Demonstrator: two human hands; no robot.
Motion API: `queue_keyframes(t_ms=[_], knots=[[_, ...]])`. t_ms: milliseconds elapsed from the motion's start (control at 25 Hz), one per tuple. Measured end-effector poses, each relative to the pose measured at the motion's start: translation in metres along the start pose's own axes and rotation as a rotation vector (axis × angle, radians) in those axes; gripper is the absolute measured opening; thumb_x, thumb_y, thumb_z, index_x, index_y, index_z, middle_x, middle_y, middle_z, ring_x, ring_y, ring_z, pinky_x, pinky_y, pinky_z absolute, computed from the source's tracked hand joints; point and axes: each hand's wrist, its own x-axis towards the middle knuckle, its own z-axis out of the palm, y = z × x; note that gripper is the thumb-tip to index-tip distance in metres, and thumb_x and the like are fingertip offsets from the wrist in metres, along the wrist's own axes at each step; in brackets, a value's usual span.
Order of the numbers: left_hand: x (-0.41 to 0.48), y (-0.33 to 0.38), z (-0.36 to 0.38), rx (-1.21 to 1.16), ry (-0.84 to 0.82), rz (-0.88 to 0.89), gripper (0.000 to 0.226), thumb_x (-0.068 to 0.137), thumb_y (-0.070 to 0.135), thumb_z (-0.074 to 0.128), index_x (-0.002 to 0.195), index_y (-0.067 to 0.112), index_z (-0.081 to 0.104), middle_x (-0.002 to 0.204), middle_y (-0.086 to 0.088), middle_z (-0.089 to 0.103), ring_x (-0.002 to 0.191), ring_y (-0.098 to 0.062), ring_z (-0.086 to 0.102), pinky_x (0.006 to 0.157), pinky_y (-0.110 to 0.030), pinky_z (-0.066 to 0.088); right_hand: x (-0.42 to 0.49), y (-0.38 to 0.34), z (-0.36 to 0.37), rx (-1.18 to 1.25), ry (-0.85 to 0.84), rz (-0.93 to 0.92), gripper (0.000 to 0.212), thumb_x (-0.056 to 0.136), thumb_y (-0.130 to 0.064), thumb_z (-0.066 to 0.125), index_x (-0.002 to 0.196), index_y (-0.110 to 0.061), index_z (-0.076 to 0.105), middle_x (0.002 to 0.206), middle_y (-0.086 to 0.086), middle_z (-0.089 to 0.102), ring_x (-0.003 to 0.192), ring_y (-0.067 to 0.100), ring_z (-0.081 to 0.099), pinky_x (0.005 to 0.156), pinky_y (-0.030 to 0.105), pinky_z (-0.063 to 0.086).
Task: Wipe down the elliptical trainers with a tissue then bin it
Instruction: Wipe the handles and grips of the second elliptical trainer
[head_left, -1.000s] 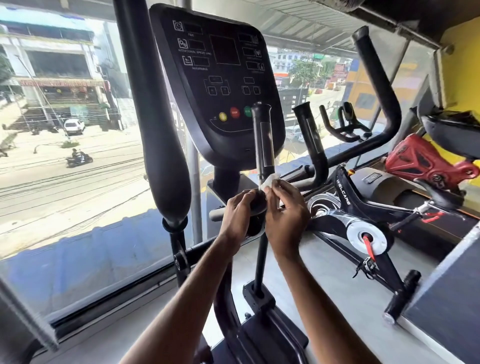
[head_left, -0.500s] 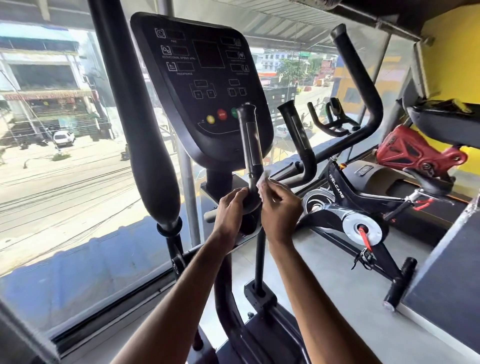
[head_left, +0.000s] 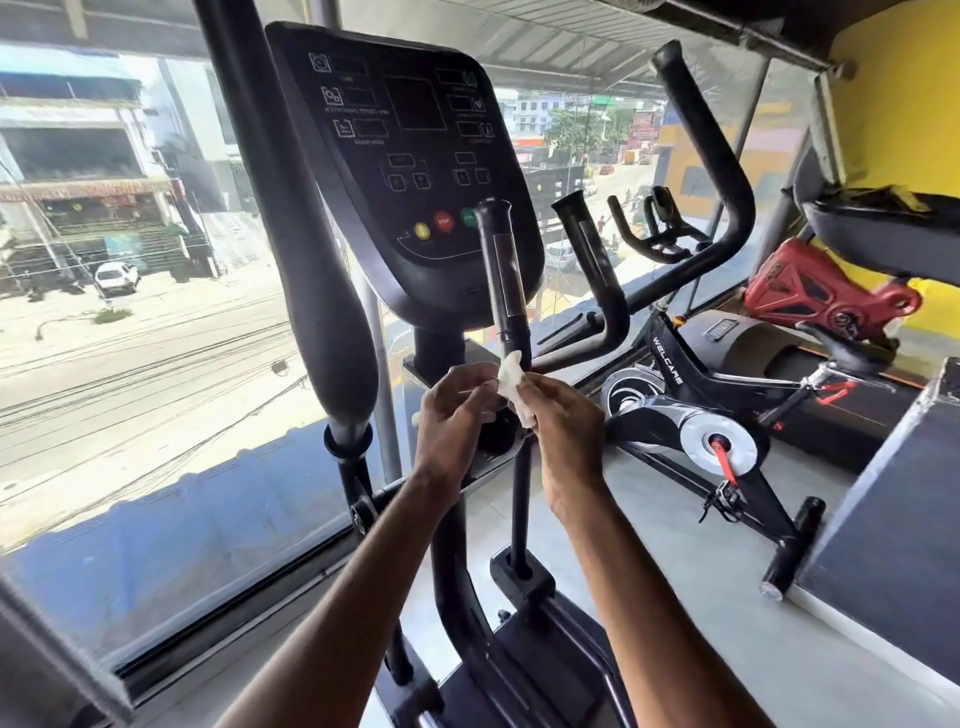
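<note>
A black elliptical trainer fills the middle, with its console (head_left: 410, 171) up top and a short upright handgrip (head_left: 504, 275) in front of it. A crumpled white tissue (head_left: 511, 376) sits just below that grip's base. My left hand (head_left: 452, 415) and my right hand (head_left: 561, 423) both pinch the tissue between their fingertips, close together, in front of the trainer's centre post. The long left swing handle (head_left: 311, 291) stands to the left of my hands, the right one (head_left: 711, 156) curves up behind.
A black spin bike (head_left: 691, 415) marked WELCARE stands on the grey floor at right, with a red machine (head_left: 826, 296) and a dark platform edge (head_left: 883, 519) beyond. A large window (head_left: 130, 338) runs along the left, overlooking a street.
Both hands have come off the base of the handgrip and drawn slightly toward me. The tissue, earlier pressed against the grip, is now held free between the two hands.
</note>
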Motion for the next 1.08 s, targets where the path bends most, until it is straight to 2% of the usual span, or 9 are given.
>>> queue_keyframes(t_ms=[120,280,400,520,600,760,920,1000,1080], knots=[[-0.014,0.004,-0.009,-0.031,-0.078,-0.035,0.03,0.092,0.013,0.074,0.121,0.01,0.07,0.114,-0.013,0.075,0.1,-0.028,0.074,0.082,-0.04,0.063,-0.01,-0.011,-0.006,0.209,-0.072,0.273,0.018,0.092,-0.001,0.064,0.087,-0.014,0.077,0.093,0.011,0.076,0.085,0.02,0.071,0.076,0.029,0.058],[-0.025,0.004,-0.013,-0.026,-0.078,-0.021,0.032,0.09,-0.003,0.073,0.121,0.001,0.068,0.108,-0.024,0.073,0.093,-0.03,0.073,0.079,-0.039,0.064,-0.022,-0.01,-0.016,0.087,-0.124,0.279,0.024,0.092,-0.004,0.065,0.08,-0.021,0.078,0.091,0.007,0.074,0.083,0.019,0.065,0.07,0.029,0.05],[-0.029,0.007,-0.009,-0.005,0.01,-0.042,0.02,0.09,-0.004,0.072,0.11,-0.003,0.072,0.097,-0.024,0.075,0.081,-0.029,0.074,0.069,-0.036,0.063,-0.024,-0.013,-0.028,-0.156,-0.158,0.103,0.021,0.089,-0.003,0.068,0.097,-0.02,0.078,0.095,-0.001,0.075,0.081,0.013,0.067,0.067,0.026,0.051],[-0.03,0.014,-0.007,0.008,0.028,-0.086,0.015,0.089,-0.006,0.072,0.103,-0.003,0.071,0.086,-0.017,0.076,0.073,-0.027,0.071,0.066,-0.035,0.063,-0.021,-0.018,-0.051,-0.477,-0.344,-0.225,0.039,0.09,0.0,0.067,0.122,-0.021,0.07,0.124,-0.006,0.068,0.099,0.003,0.068,0.083,0.021,0.056],[-0.031,0.02,-0.004,-0.01,-0.001,-0.128,0.012,0.089,-0.007,0.071,0.098,0.001,0.069,0.082,-0.013,0.074,0.072,-0.025,0.069,0.064,-0.031,0.061,-0.018,-0.021,-0.065,-0.594,-0.48,-0.321,0.032,0.091,-0.001,0.066,0.118,-0.017,0.074,0.128,-0.004,0.064,0.112,0.003,0.064,0.088,0.016,0.053],[-0.035,0.024,0.015,-0.103,-0.077,-0.246,0.006,0.091,-0.002,0.071,0.095,0.002,0.07,0.082,-0.01,0.072,0.069,-0.016,0.068,0.059,-0.021,0.055,-0.007,-0.026,-0.088,-0.605,-0.48,-0.361,0.015,0.091,-0.007,0.07,0.104,-0.011,0.078,0.099,-0.003,0.074,0.088,0.003,0.071,0.08,0.021,0.054],[-0.046,0.018,0.03,-0.217,-0.219,-0.309,0.033,0.089,0.011,0.073,0.12,0.001,0.07,0.112,-0.017,0.076,0.096,-0.027,0.073,0.081,-0.032,0.062,0.002,-0.035,-0.106,-0.547,-0.388,-0.356,0.01,0.093,-0.017,0.07,0.1,-0.014,0.077,0.09,-0.002,0.077,0.082,0.009,0.073,0.077,0.032,0.061],[-0.054,0.013,0.037,-0.236,-0.279,-0.299,0.043,0.088,0.009,0.074,0.13,0.002,0.066,0.126,-0.019,0.071,0.107,-0.03,0.071,0.09,-0.038,0.061,0.006,-0.041,-0.117,-0.558,-0.366,-0.365,0.009,0.094,-0.019,0.07,0.097,-0.015,0.076,0.087,-0.004,0.077,0.081,0.006,0.072,0.076,0.026,0.058],[-0.062,0.009,0.042,-0.228,-0.301,-0.28,0.047,0.086,0.005,0.078,0.131,0.003,0.066,0.126,-0.018,0.069,0.11,-0.03,0.068,0.094,-0.039,0.059,0.007,-0.046,-0.124,-0.559,-0.36,-0.353,0.008,0.094,-0.02,0.07,0.094,-0.014,0.075,0.088,-0.004,0.076,0.081,0.002,0.069,0.073,0.019,0.053]])
